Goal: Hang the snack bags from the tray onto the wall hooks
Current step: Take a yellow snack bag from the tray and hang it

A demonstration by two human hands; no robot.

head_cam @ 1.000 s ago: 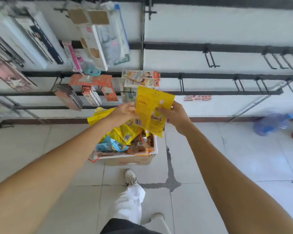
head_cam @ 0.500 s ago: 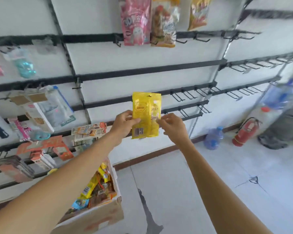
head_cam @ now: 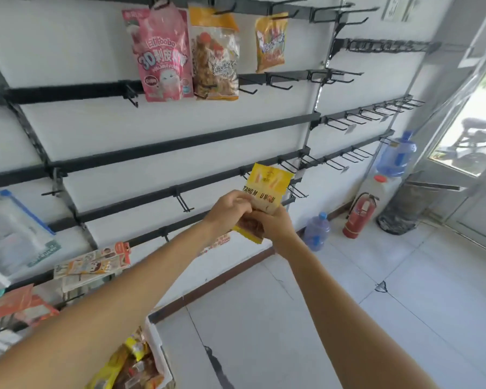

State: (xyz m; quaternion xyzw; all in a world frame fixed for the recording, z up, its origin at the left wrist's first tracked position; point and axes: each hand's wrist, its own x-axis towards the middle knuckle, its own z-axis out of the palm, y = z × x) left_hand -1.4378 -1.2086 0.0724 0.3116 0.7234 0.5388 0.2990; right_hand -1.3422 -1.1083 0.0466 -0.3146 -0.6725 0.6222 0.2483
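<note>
A yellow snack bag (head_cam: 267,189) is held in front of the wall, its printed front facing me. My left hand (head_cam: 227,210) grips its left edge and my right hand (head_cam: 275,226) grips its lower part. The bag's top sits close to a row of black wall hooks (head_cam: 288,165); I cannot tell whether it touches one. The white tray (head_cam: 158,343) with several more snack bags stands on the floor at the bottom left. Three bags hang high on the wall: a pink bag (head_cam: 163,54), a clear orange-topped bag (head_cam: 215,56) and a small yellow bag (head_cam: 270,42).
Black rails with empty hooks (head_cam: 345,123) run across the white wall. Packaged goods (head_cam: 93,265) hang at the lower left. Two blue water jugs (head_cam: 316,231), a red fire extinguisher (head_cam: 358,216) and a water dispenser (head_cam: 394,157) stand by the wall. A glass door (head_cam: 472,130) is on the right.
The view has swung up and right from the tray toward the wall. The bag has been turned so its front faces me, and my hands have shifted down to its lower half.
</note>
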